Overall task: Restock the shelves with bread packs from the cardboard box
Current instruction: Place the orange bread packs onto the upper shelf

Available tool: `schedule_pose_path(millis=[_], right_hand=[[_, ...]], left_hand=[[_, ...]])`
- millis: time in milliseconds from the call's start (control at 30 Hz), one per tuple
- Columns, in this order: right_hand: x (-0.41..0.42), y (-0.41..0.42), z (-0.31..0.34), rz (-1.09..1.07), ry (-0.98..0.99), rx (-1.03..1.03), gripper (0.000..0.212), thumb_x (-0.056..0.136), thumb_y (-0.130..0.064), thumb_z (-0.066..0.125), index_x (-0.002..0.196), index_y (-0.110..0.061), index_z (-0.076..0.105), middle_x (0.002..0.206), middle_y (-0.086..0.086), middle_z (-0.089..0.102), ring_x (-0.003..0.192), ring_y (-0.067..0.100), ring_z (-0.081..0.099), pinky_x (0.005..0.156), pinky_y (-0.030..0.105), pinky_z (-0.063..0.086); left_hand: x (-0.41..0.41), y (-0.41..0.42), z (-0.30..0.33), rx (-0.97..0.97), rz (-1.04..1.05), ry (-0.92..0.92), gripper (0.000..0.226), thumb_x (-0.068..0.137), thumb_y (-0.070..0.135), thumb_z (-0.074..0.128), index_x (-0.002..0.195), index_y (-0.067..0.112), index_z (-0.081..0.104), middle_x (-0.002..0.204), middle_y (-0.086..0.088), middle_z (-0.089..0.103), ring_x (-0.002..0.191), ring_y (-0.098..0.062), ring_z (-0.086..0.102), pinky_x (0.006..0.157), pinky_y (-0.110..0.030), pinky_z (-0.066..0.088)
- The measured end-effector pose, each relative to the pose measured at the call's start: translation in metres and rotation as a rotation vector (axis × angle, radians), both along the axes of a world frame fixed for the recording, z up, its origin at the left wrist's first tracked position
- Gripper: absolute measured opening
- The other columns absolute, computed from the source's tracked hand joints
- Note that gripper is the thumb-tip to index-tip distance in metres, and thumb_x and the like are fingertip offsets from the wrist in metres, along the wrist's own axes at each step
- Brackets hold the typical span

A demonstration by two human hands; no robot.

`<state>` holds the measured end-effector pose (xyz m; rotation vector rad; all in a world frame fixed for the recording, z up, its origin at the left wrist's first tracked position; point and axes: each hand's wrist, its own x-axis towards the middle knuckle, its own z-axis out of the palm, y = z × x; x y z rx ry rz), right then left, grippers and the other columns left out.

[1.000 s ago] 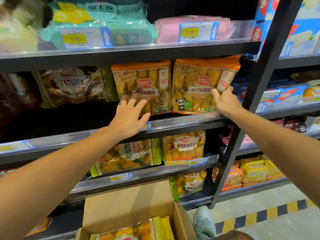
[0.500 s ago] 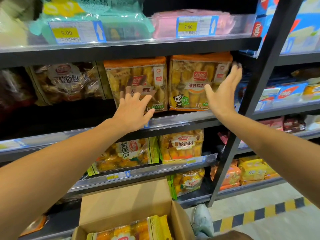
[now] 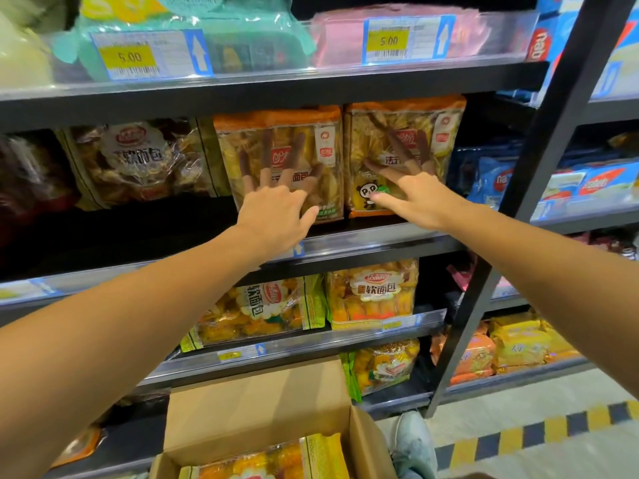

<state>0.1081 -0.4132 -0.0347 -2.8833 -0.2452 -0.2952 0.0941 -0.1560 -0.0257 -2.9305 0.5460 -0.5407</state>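
Two orange-topped bread packs stand side by side on the middle shelf [image 3: 363,243]. My left hand [image 3: 273,216] presses its spread, straight fingers flat against the front of the left pack [image 3: 311,140]. The fingers of my right hand [image 3: 411,195] lie spread in the same way on the front of the right pack [image 3: 446,133]. Neither hand grips anything. Below me sits the open cardboard box [image 3: 256,399], with a yellow bread pack [image 3: 262,464] lying inside it.
A brown bread pack [image 3: 138,160] stands left of the two, with a dark gap [image 3: 138,233] in front of it. A black upright post [image 3: 539,188] bounds the bay on the right. Yellow bread packs [image 3: 373,292] fill the lower shelves. A shoe [image 3: 411,444] is beside the box.
My right hand has moved from the right pack's right edge onto its front. My left hand has slid up from the shelf lip onto the left pack's front.
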Motion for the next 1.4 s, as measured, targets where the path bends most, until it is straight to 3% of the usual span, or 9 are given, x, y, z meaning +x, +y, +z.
schedule_pose_path(millis=[133,267,467,567,667,733,967,1100,1400], right_hand=[[-0.007,-0.006,-0.003,-0.027,-0.038,-0.022,0.067,0.096,-0.066,0.04,0.155,-0.035,0.031,0.162,0.012,0.024,0.145,0.047,0.024,0.116,0.059,0.027],[-0.022,0.003,-0.007,-0.149,-0.258,-0.052,0.053,0.102,-0.052,0.041,0.141,-0.018,0.05,0.134,0.024,0.048,0.126,0.047,0.038,0.103,0.053,0.033],[-0.004,0.017,0.014,-0.144,-0.054,-0.103,0.065,0.097,-0.068,0.033,0.156,-0.043,0.024,0.164,0.012,0.022,0.137,0.054,0.034,0.109,0.056,0.037],[-0.01,0.017,0.027,-0.164,-0.024,-0.155,0.066,0.097,-0.067,0.036,0.155,-0.034,0.033,0.157,0.019,0.036,0.134,0.051,0.04,0.108,0.053,0.039],[-0.024,0.016,0.03,-0.19,-0.088,-0.144,0.062,0.099,-0.056,0.045,0.142,-0.012,0.049,0.141,0.024,0.048,0.129,0.05,0.041,0.105,0.053,0.038],[-0.037,0.013,0.026,-0.137,-0.156,-0.036,0.056,0.099,-0.047,0.052,0.144,-0.013,0.048,0.145,0.021,0.041,0.132,0.046,0.035,0.108,0.052,0.034],[-0.084,0.024,0.01,0.121,-0.254,0.081,0.057,0.099,-0.039,0.057,0.152,-0.027,0.041,0.163,0.0,0.026,0.151,0.024,0.02,0.123,0.047,0.022],[-0.122,0.056,-0.001,0.191,-0.171,0.122,0.054,0.101,-0.043,0.053,0.152,-0.03,0.041,0.16,-0.01,0.033,0.149,0.013,0.026,0.12,0.039,0.026],[-0.179,0.124,-0.094,0.239,0.124,0.064,0.051,0.098,-0.053,0.053,0.143,-0.029,0.054,0.151,-0.004,0.049,0.141,0.018,0.043,0.113,0.043,0.038]], left_hand=[[0.006,-0.016,0.009,0.033,0.038,0.047,0.04,0.103,0.046,0.04,0.112,0.013,0.06,0.124,-0.015,0.06,0.115,-0.04,0.057,0.094,-0.051,0.046],[0.012,-0.032,0.016,0.069,0.059,0.088,0.04,0.103,0.043,0.041,0.12,0.01,0.058,0.125,-0.014,0.06,0.117,-0.038,0.056,0.092,-0.046,0.045],[0.023,-0.024,0.011,0.061,0.07,0.155,0.045,0.102,0.043,0.041,0.134,0.014,0.051,0.135,-0.015,0.053,0.126,-0.039,0.048,0.105,-0.05,0.039],[0.021,-0.02,0.015,0.013,0.052,0.202,0.049,0.102,0.046,0.04,0.141,0.017,0.046,0.14,-0.016,0.051,0.13,-0.041,0.046,0.109,-0.053,0.037],[0.009,-0.014,0.023,-0.091,-0.017,0.179,0.044,0.102,0.047,0.041,0.125,0.013,0.056,0.126,-0.016,0.06,0.113,-0.036,0.057,0.097,-0.05,0.046],[-0.001,-0.003,0.026,-0.097,-0.072,0.11,0.043,0.102,0.045,0.043,0.128,0.013,0.056,0.124,-0.015,0.061,0.107,-0.033,0.058,0.09,-0.045,0.046],[-0.029,0.056,0.019,0.037,-0.248,-0.119,0.058,0.1,0.044,0.047,0.152,0.018,0.039,0.153,-0.014,0.039,0.138,-0.036,0.035,0.114,-0.049,0.031],[-0.065,0.084,-0.001,-0.012,-0.291,-0.093,0.059,0.1,0.047,0.048,0.152,0.02,0.04,0.161,-0.006,0.031,0.15,-0.029,0.022,0.122,-0.047,0.019],[-0.143,0.17,-0.108,0.03,-0.193,0.163,0.068,0.094,0.056,0.034,0.147,0.016,0.049,0.153,-0.009,0.045,0.143,-0.03,0.037,0.118,-0.044,0.026]])
